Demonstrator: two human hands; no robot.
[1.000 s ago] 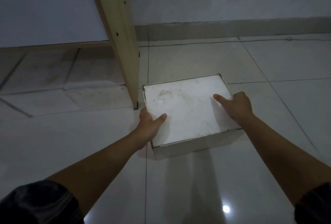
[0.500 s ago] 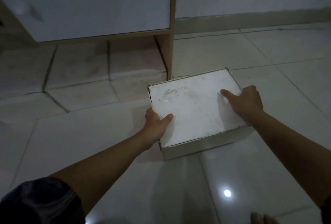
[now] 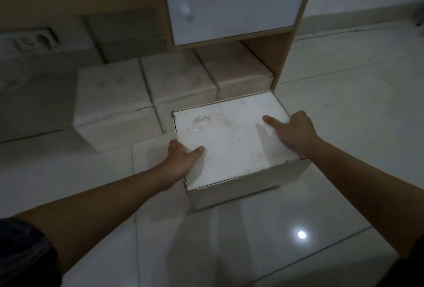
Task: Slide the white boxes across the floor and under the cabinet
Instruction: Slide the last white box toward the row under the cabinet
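Bare forearms, with a dark sleeve [image 3: 25, 252] bunched at the left upper arm.

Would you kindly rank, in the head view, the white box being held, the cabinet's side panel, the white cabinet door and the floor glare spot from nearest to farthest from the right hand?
1. White box: under the right hand, touching it.
2. Cabinet's side panel: straight ahead, beyond the box.
3. Floor glare spot: below the hand, toward the person.
4. White cabinet door: highest, up ahead.
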